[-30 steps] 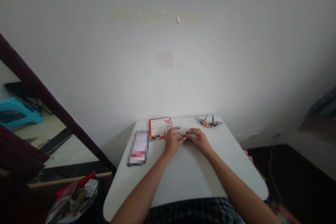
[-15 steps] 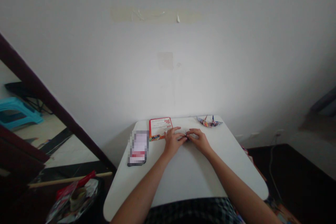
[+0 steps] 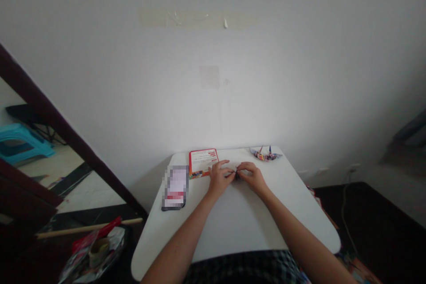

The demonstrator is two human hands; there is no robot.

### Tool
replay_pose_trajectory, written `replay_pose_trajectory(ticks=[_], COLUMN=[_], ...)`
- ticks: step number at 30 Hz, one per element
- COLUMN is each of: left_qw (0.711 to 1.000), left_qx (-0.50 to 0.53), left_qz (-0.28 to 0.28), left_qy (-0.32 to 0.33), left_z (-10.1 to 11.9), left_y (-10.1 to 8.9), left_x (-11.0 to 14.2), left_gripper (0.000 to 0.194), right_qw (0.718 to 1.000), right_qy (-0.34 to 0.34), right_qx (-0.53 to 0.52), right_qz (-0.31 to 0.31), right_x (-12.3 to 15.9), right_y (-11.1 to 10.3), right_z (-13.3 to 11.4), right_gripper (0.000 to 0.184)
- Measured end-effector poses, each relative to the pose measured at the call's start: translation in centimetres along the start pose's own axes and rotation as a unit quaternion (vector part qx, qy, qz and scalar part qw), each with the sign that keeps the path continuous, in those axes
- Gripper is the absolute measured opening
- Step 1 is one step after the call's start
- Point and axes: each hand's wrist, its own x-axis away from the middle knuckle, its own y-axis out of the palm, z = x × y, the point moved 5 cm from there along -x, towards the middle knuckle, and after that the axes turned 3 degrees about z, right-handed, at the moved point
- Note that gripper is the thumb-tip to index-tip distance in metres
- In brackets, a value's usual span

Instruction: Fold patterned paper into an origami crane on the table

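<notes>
Between my fingertips, over the middle of the white table, is a small, dark piece of folded paper (image 3: 237, 174), mostly hidden by the fingers. My left hand (image 3: 220, 178) pinches its left side with thumb and forefinger, the other fingers stretched toward the card. From the right, my right hand (image 3: 252, 175) pinches the same piece, its fingers bent together. A thin tip of the paper points up between the hands. Farther back on the right lies a folded paper crane (image 3: 265, 155) in printed, multicoloured paper, touched by neither hand.
A red-edged printed card (image 3: 202, 162) lies behind my left hand. Left of it is a phone (image 3: 175, 187), blurred out. The white table (image 3: 246, 230) stands against a wall (image 3: 282, 75). A bin with a lined bag (image 3: 96, 253) is on the floor at left.
My hands stay in nearly the same place. The right fingers have shifted slightly, and a little more of the dark folded paper shows between the hands.
</notes>
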Motion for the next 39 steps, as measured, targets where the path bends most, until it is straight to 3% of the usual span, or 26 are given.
replay_pose_trajectory(ticks=[11, 24, 28, 39], left_qw=[0.999, 0.998, 0.998, 0.997], left_qx=[0.041, 0.053, 0.048, 0.076], left_qz=[-0.002, 0.014, 0.021, 0.004], left_qy=[-0.017, -0.025, -0.031, -0.035], left_z=[0.3, 0.2, 0.0, 0.0], left_y=[-0.4, -0.3, -0.3, -0.1], left_x=[0.0, -0.1, -0.1, -0.2], left_gripper=[0.008, 0.016, 0.01, 0.011], right_qw=[0.997, 0.998, 0.998, 0.999], right_qy=[0.068, 0.042, 0.034, 0.026], right_qx=[0.015, 0.022, 0.018, 0.002], right_qz=[0.026, 0.043, 0.047, 0.031], right_x=[0.3, 0.4, 0.3, 0.2], right_y=[0.1, 0.3, 0.2, 0.4], right_z=[-0.3, -1.1, -0.9, -1.2], right_gripper=[0.01, 0.007, 0.007, 0.007])
